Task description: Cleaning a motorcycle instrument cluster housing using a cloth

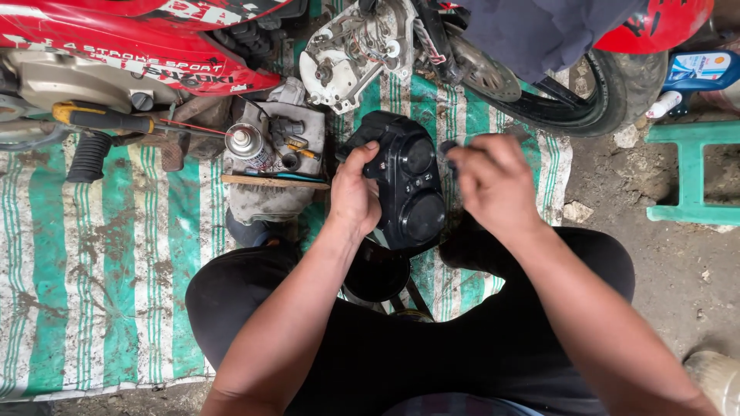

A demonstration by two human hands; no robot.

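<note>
mat (100, 254) left of housing, spray can (248, 143) up-left of it | left hand (353, 192) clamped on housing's left edge | black gauge housing (408, 189) held above lap, 2 round wells up | right hand (493, 185) just right of it, fingers pinched together, on what I cannot tell | judgement: keep housing steady, work small part squarely.

Both bare forearms reach forward from the bent knees toward the black plastic instrument housing with two round dial openings (408, 189). The left hand (353, 192) clasps the housing's left edge, thumb laid over its top, fingers curled behind it. The right hand (493, 181) hovers just right of the housing, wrist bent, fingertips pinched together near its upper right corner, blurred.
</note>
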